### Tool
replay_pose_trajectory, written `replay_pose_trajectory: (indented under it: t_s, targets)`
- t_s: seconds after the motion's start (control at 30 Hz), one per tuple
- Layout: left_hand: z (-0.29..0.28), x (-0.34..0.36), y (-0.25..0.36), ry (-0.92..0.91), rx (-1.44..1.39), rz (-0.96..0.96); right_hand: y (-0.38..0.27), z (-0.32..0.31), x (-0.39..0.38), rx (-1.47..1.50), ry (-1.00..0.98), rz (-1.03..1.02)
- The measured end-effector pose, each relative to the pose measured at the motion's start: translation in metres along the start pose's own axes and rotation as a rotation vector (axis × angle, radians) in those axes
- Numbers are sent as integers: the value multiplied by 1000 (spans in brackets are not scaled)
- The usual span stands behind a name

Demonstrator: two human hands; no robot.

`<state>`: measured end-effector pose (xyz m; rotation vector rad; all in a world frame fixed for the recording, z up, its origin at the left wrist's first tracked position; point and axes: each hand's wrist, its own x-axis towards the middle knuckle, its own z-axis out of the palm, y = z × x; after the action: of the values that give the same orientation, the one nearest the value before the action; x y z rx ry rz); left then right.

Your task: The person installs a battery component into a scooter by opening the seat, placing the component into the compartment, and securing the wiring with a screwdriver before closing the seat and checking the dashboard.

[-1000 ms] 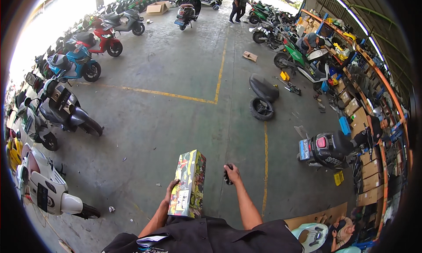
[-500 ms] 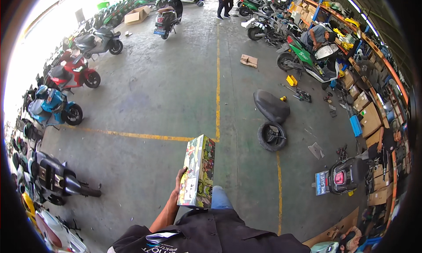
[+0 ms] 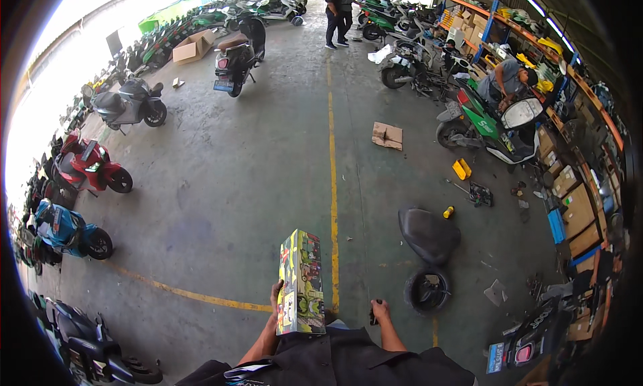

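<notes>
My left hand (image 3: 275,297) grips a tall printed cardboard box (image 3: 301,279) by its left side, close in front of my dark shirt. Bright green, yellow and red pictures cover the box. My right hand (image 3: 380,311) hangs low to the right, its fingers closed around a small dark object (image 3: 373,315) too small to name. Just beyond that hand, a black tyre (image 3: 426,291) lies on the floor with a dark scooter seat (image 3: 430,235) behind it.
Scooters line the left, including a red one (image 3: 90,165) and a blue one (image 3: 70,228). At right, a person (image 3: 504,81) leans over a green scooter (image 3: 479,121) beside shelving. A flattened cardboard piece (image 3: 387,137) and yellow tray (image 3: 462,169) lie on the floor. Two people stand far ahead.
The view has tilted up and the scene has shifted nearer, with the tyre and seat closer. My right hand has come into view. The box stays in my left hand.
</notes>
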<state>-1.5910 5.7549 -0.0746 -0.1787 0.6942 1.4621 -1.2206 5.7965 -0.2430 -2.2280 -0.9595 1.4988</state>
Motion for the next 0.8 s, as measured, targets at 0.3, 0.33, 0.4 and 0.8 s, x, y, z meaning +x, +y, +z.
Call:
replay_pose_trajectory:
  t_s: [0.3, 0.33, 0.4, 0.8]
  targets:
    - [153, 366, 140, -227, -105, -212, -620, -31, 274, 304, -97, -795]
    - [172, 408, 153, -39, 99, -25, -625, -22, 306, 307, -87, -720]
    - [229, 490, 188, 74, 220, 34, -603, 0, 372, 227, 26, -455]
    - [426, 928, 437, -65, 79, -91, -702, 122, 532, -445, -280, 546]
